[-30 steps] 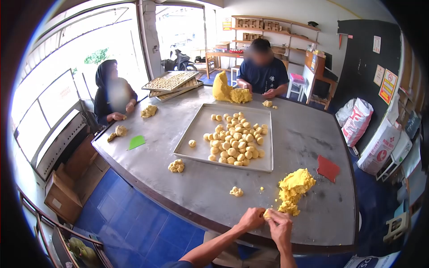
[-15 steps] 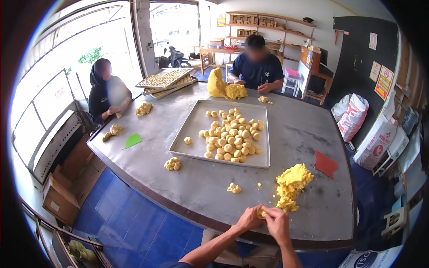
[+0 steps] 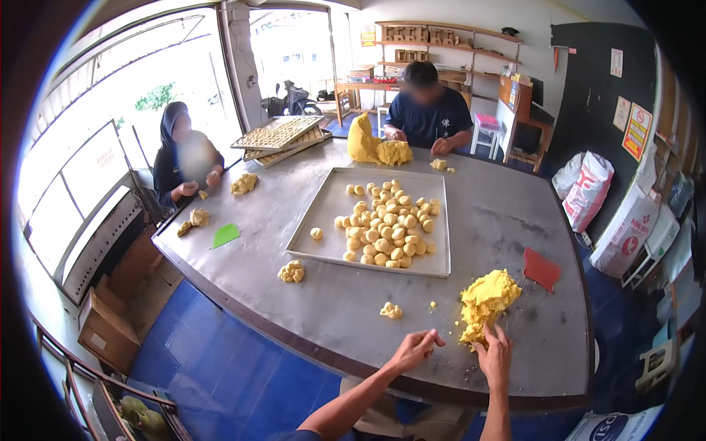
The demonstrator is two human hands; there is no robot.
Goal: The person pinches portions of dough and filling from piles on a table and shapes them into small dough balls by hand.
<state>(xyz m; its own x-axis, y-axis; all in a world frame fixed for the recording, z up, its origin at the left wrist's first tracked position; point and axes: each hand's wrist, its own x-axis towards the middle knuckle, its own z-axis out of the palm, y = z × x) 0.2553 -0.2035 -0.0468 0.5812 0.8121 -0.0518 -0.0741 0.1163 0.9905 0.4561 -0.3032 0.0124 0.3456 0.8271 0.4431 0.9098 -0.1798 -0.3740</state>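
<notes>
My left hand [image 3: 415, 350] is over the near edge of the metal table [image 3: 507, 209], fingers curled closed; whatever they hold is hidden. At the lower end of a crumbly yellow mound [image 3: 491, 292], my right hand [image 3: 495, 358] has its fingers apart, the tips touching the mound. Beyond my left hand lies a small lump of pale dough [image 3: 391, 310]. Left of that sits a bumpier dough cluster [image 3: 291, 272]. Many round dough balls [image 3: 386, 228] are heaped in a square metal tray [image 3: 312, 239] at mid-table.
A red scraper [image 3: 542, 270] lies right of the mound, a green one [image 3: 226, 235] far left. Two people work across the table, near more dough [image 3: 244, 184] and a large yellow mass [image 3: 362, 140]. Filled trays [image 3: 279, 132] are stacked at the back left corner.
My hands were together around a small yellowish piece; now they are apart. The right has moved right to the mound with its fingers spread. The view has shifted slightly.
</notes>
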